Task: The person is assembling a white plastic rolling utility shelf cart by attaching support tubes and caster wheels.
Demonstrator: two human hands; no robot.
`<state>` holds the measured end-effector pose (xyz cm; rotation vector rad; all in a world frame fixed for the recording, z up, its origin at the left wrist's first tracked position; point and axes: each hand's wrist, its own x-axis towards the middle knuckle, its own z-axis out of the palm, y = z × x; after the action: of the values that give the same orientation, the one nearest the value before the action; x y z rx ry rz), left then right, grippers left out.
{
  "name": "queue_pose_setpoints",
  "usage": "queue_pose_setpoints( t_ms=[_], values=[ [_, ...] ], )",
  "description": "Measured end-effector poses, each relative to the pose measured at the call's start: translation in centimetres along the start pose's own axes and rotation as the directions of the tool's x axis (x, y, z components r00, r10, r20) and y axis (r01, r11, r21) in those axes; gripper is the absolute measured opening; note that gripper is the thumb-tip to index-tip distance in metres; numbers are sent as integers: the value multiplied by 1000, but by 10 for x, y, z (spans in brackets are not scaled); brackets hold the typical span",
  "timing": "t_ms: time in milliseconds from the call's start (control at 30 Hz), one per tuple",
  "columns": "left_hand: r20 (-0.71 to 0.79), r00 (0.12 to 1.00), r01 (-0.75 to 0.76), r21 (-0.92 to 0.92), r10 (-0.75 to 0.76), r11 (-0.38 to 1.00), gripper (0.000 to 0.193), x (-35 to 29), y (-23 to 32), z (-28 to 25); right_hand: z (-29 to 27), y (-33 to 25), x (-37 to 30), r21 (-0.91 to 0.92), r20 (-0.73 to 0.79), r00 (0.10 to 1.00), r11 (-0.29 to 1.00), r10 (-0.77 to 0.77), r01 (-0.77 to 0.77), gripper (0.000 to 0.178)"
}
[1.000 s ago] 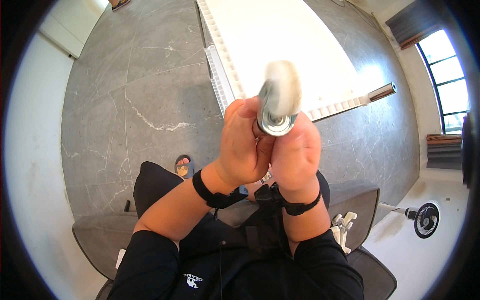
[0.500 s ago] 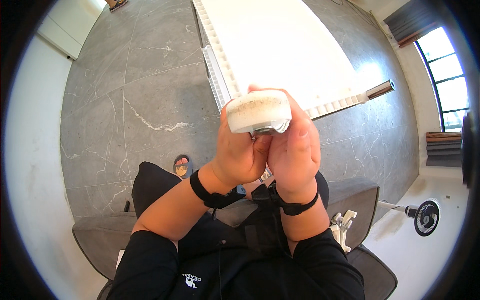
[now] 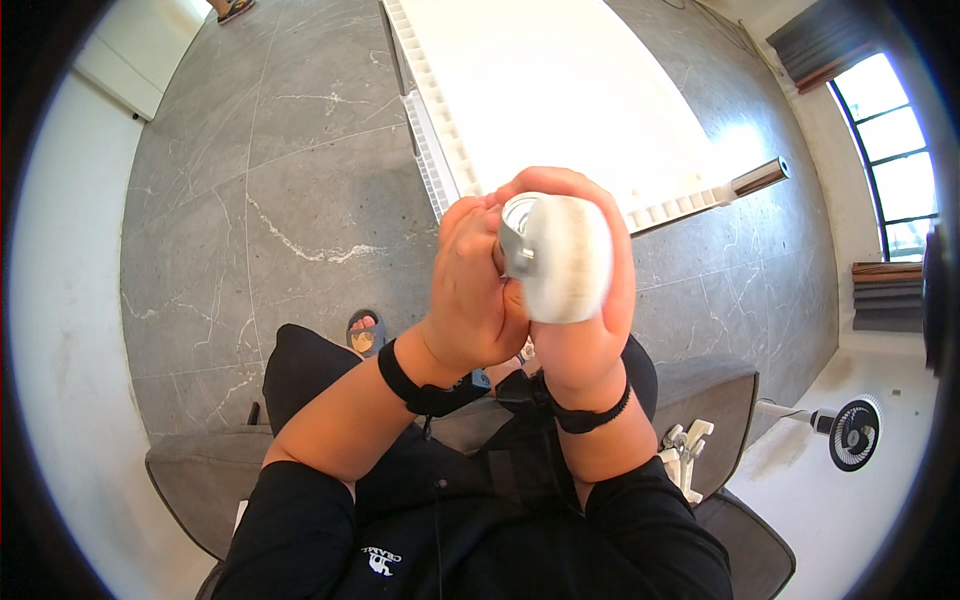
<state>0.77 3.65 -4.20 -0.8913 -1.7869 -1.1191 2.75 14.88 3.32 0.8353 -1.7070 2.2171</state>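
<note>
A caster wheel [image 3: 575, 260] with an off-white, dirt-marked tread and a shiny metal housing is held up in front of me, over the near edge of a white panel. My left hand [image 3: 465, 280] grips it by the metal side, fingers curled. Round its far and right side wraps my right hand [image 3: 615, 255], with the thumb side partly hidden by the wheel. The wheel is smeared by motion, and the part of the caster between my palms is hidden.
Beyond my hands lies the large white ribbed-edge panel [image 3: 560, 90], with a chrome tube [image 3: 760, 178] sticking out at its right corner. White and metal parts [image 3: 684, 455] rest on the grey seat [image 3: 705, 400] at my right. A fan [image 3: 855, 435] stands farther right. Another person's foot [image 3: 236, 10] shows far left.
The caster has turned in my hands: its wheel now faces right with the metal housing on the left. My right hand's fingers have moved over its far side.
</note>
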Motion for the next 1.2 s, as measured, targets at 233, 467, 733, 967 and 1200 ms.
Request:
queue_pose_setpoints(
  t_ms=[233, 467, 733, 967, 1200],
  values=[
    [-139, 986, -67, 142, 87, 988, 50, -17, -9, 16, -3, 9, -2, -67, 36, 993, 991, -113, 115, 43],
    [93, 922, 387, -153, -376, 909, 53, -33, 10, 7, -7, 2, 2, 28, 44, 998, 999, 40, -41, 44],
    [-160, 987, 6, 62, 4, 998, 59, 1, 13, 8, 0, -6, 1, -348, 36, 995, 932, -91, 98, 36],
    [-20, 962, 269, -124, -273, 955, 55, -19, 11, 3, -12, 17, -9, -364, 159, 971, 903, -181, 228, 56],
    [206, 761, 648, -197, -615, 736, 58, -42, 19, 2, 6, 9, -7, -187, -151, 982, 979, -115, 86, 61]
  ],
)
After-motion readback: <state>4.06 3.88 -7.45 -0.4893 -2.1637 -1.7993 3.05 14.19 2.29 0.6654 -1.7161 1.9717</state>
